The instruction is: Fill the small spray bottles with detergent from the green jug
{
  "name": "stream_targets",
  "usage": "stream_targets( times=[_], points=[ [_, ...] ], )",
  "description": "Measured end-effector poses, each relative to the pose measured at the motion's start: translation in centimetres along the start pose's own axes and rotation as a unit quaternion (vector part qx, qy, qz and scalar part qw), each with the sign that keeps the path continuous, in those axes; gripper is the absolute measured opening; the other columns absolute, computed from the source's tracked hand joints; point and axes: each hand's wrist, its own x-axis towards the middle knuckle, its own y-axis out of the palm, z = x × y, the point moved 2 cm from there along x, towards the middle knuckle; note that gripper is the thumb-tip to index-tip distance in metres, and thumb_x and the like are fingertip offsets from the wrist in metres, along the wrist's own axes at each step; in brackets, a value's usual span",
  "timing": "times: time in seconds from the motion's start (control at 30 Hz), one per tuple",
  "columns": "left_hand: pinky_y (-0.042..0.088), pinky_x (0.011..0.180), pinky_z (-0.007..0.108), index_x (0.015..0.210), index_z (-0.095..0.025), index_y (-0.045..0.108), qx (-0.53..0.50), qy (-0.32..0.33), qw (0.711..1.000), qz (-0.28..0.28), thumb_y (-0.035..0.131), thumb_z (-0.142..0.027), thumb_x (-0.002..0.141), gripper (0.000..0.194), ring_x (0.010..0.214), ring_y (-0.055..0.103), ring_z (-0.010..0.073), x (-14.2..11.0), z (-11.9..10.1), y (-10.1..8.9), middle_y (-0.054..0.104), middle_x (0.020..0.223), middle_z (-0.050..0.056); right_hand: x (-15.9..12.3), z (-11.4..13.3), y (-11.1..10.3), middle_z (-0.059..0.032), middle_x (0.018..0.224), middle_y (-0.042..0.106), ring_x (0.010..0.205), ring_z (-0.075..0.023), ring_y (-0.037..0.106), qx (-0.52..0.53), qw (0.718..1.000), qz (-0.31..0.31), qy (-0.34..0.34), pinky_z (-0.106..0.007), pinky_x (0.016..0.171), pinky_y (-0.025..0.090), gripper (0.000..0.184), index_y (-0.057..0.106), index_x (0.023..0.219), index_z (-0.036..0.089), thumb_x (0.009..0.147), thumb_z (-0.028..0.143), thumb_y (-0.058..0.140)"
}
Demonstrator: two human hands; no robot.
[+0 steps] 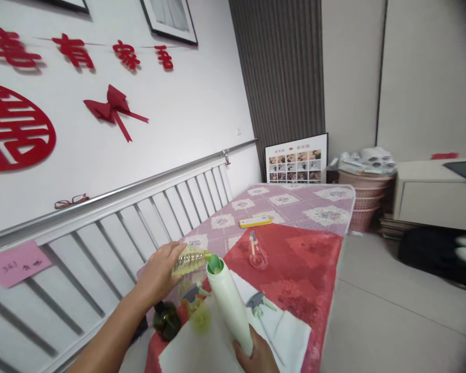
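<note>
At the lower middle of the frame, the tall, pale-green plastic bottle [231,311] leaned left, its lower end in the curled right hand [256,352], apparently for steadiness. The left hand [165,269] was wrapped round a clear, ribbed plastic bottle [190,260] of yellowish liquid, tipped nearly level so its neck met the other's opening; whether the green piece [214,263] there was a funnel was hard to tell. Beneath, a white cloth [295,330], probably guarding against drips, bore a grey-and-green spray trigger [258,300]. Farther up lay a yellow, flat box [255,221].
</note>
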Motion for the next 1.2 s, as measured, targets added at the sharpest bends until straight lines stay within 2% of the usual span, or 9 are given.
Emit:
stream_targets(
  times=[0.3,0.87,1.2],
  points=[
    [0.04,0.1,0.045,0.136,-0.027,0.037,0.013,-0.007,1.0,0.012,0.067,-0.019,0.07,0.073,0.123,0.045,0.0296,0.09,-0.58,-0.61,0.047,0.136,0.009,-0.08,0.09,-0.21,-0.0063,0.09,0.077,0.081,-0.0252,0.072,0.02,1.0,-0.013,0.019,-0.029,0.075,0.055,0.034,0.07,0.102,0.02,0.072,0.03,0.059],
    [0.039,0.102,0.046,0.137,-0.028,0.036,0.01,-0.013,1.0,0.018,0.068,-0.019,0.07,0.075,0.124,0.044,0.0296,0.28,-0.62,-0.69,0.046,0.137,0.009,0.07,-0.06,-0.05,-0.0108,0.093,0.076,0.083,-0.0252,0.072,-0.005,1.0,0.016,0.018,-0.03,0.077,0.055,0.038,0.067,0.107,0.014,0.076,0.032,0.054],
    [0.039,0.101,0.046,0.137,-0.028,0.036,0.013,-0.005,1.0,0.015,0.068,-0.018,0.07,0.075,0.123,0.044,0.0295,0.28,-0.51,-0.55,0.046,0.137,0.009,0.03,0.0,-0.09,-0.0089,0.092,0.077,0.083,-0.0249,0.072,0.003,1.0,0.001,0.012,-0.03,0.077,0.055,0.034,0.069,0.103,0.017,0.074,0.029,0.056]
  ],
)
